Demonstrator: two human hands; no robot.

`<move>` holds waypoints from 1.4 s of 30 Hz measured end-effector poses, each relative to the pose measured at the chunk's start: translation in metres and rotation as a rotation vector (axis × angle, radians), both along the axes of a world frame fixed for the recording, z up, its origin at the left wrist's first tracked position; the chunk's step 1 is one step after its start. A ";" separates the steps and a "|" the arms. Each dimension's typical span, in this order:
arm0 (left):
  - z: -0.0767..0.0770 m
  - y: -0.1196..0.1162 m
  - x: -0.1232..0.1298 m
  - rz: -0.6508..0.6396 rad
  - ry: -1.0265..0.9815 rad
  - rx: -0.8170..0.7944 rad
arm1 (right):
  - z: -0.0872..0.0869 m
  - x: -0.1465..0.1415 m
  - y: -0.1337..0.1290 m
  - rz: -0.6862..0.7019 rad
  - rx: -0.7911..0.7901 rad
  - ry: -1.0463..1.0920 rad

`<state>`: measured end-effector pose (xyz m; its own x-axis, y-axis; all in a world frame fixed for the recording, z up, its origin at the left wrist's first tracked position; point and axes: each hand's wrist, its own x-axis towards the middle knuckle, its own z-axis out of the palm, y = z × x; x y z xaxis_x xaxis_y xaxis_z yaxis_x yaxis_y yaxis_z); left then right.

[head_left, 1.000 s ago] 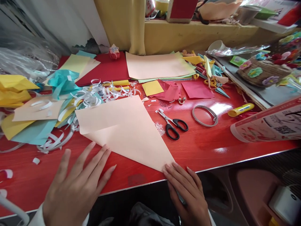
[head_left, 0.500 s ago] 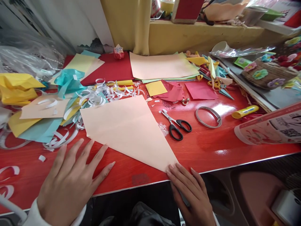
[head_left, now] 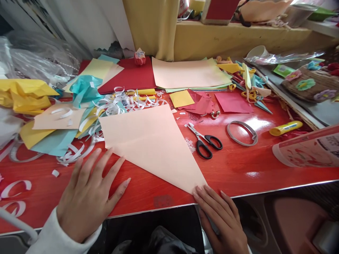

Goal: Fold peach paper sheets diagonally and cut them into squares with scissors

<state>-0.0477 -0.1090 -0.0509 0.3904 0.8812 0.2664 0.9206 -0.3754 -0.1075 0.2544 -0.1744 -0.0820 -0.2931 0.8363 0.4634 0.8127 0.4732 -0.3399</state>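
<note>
The paper [head_left: 150, 144] now lies flatter, its fold seemingly neater; my open left hand [head_left: 90, 194] touches its edge; my open right hand [head_left: 221, 215], its near corner.

The red tabletop [head_left: 238, 171] is glossy with a wood-like grain. The peach sheet [head_left: 150, 144] at near centre is smooth, matt paper. The scissors [head_left: 203, 137] to its right combine shiny metal blades with black plastic handles. The far-left bag [head_left: 26, 53] is clear, crinkled plastic film. The far-right basket [head_left: 315, 78] looks rough.
</note>
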 end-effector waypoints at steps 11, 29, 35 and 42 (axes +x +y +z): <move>-0.006 -0.031 0.112 -0.496 -0.243 0.047 | 0.006 -0.023 0.017 -0.074 0.106 0.240; -0.003 -0.020 0.100 -0.500 -0.235 -0.113 | -0.006 0.008 0.015 0.020 0.254 0.225; -0.002 -0.015 0.094 -0.557 -0.239 -0.152 | -0.012 0.018 0.017 0.123 0.289 0.250; 0.001 -0.013 0.079 -0.519 -0.220 -0.144 | -0.025 0.012 0.019 -0.009 0.410 0.280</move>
<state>0.0311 -0.1224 -0.0497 0.7299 0.6229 0.2815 0.6072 -0.7800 0.1515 0.2667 -0.1554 -0.1072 -0.1043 0.5707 0.8145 0.7213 0.6073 -0.3332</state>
